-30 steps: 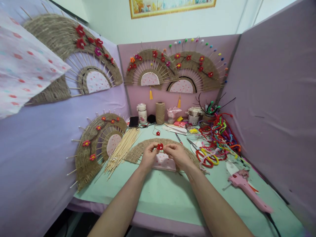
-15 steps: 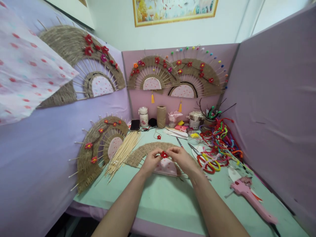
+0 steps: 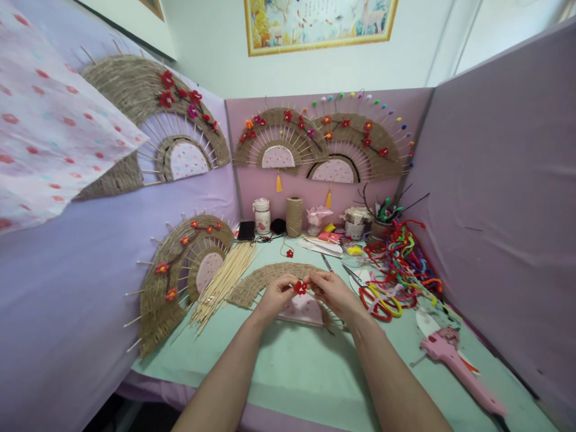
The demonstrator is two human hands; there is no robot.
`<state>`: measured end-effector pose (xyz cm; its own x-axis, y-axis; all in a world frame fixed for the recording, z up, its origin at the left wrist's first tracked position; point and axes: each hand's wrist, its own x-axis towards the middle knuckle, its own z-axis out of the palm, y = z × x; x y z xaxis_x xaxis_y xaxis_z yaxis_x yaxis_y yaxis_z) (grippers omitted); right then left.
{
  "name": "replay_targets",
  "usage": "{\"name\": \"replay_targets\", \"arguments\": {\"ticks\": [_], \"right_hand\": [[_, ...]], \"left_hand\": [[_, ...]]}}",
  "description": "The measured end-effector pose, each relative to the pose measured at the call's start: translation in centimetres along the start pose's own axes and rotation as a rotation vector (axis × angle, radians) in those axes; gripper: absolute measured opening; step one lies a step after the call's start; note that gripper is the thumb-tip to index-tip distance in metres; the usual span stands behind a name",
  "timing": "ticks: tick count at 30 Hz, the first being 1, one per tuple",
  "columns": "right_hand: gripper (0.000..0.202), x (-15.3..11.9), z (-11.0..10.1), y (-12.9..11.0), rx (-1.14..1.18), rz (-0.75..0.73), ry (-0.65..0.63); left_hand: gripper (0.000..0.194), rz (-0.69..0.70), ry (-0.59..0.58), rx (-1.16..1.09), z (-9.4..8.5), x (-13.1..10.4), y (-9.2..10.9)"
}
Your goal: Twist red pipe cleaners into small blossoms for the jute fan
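Note:
A small red flower (image 3: 300,288) is pinched between the fingertips of both hands, above a twine fan (image 3: 256,281) lying on the table. My left hand (image 3: 279,296) grips the flower's left side. Closed on its right side is my right hand (image 3: 330,290). The fan's white dotted half-circle (image 3: 306,308) shows below the hands, and the forearms and hands cover part of the fan. Another red flower (image 3: 290,254) with a thin stem lies behind the fan.
Thin sticks (image 3: 225,282) lie left of the fan. Scissors (image 3: 375,300), tangled coloured pipe cleaners (image 3: 409,258) and a pink glue gun (image 3: 463,369) are on the right. A twine roll (image 3: 294,217) and white bottle (image 3: 261,216) stand behind. Finished-looking fans (image 3: 180,258) lean around.
The view has tilted up slightly. Both hands still hold the red flower, which now shows its petals more openly; the right fingers have shifted a little.

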<state>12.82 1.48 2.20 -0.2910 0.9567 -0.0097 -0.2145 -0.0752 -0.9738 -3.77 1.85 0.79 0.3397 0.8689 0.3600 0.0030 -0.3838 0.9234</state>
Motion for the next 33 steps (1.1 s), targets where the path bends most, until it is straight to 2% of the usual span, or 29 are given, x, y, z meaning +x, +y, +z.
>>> {"name": "replay_targets", "arguments": {"ticks": [5, 8, 12, 19, 21, 22, 26, 28, 31, 33], "right_hand": [[0.031, -0.5, -0.3, -0.4, -0.170, 0.017, -0.067], [0.031, -0.7, -0.4, -0.6, -0.335, 0.019, -0.051], [0.035, -0.8, -0.7, -0.8, -0.475, -0.005, -0.089], [0.031, -0.6, -0.4, -0.3, -0.617, -0.067, -0.138], [0.029, -0.2, -0.3, 0.1, -0.609, -0.124, -0.102], [0.027, 0.0, -0.3, 0.3, -0.595, -0.169, -0.059], [0.023, 0.3, 0.2, 0.6, -0.611, -0.479, 0.260], [0.019, 0.1, 0.7, 0.6, -0.727, -0.673, 0.363], [0.013, -0.4, 1.8, 0.9, -0.950, -0.912, 0.348], [0.013, -0.5, 2.2, 1.2, -1.050, -0.998, 0.350]], "left_hand": [[0.019, -0.179, -0.171, -0.121, 0.0, -0.5, 0.2], [0.017, -0.220, -0.232, -0.125, 0.0, -0.5, 0.3], [0.015, -0.222, -0.276, -0.068, -0.1, -0.3, 0.5], [0.015, -0.144, -0.279, 0.079, -0.2, -0.3, 0.7], [0.014, -0.139, -0.228, 0.085, -0.1, -0.2, 0.5], [0.014, -0.132, -0.167, 0.076, -0.1, -0.1, 0.3], [0.015, -0.065, 0.221, -0.016, 0.0, 0.3, -0.6], [0.016, -0.026, 0.350, -0.057, 0.0, 0.5, -1.0], [0.016, 0.030, 0.423, -0.077, 0.1, 0.6, -1.4], [0.016, 0.055, 0.431, -0.060, 0.3, 0.5, -1.5]]}}
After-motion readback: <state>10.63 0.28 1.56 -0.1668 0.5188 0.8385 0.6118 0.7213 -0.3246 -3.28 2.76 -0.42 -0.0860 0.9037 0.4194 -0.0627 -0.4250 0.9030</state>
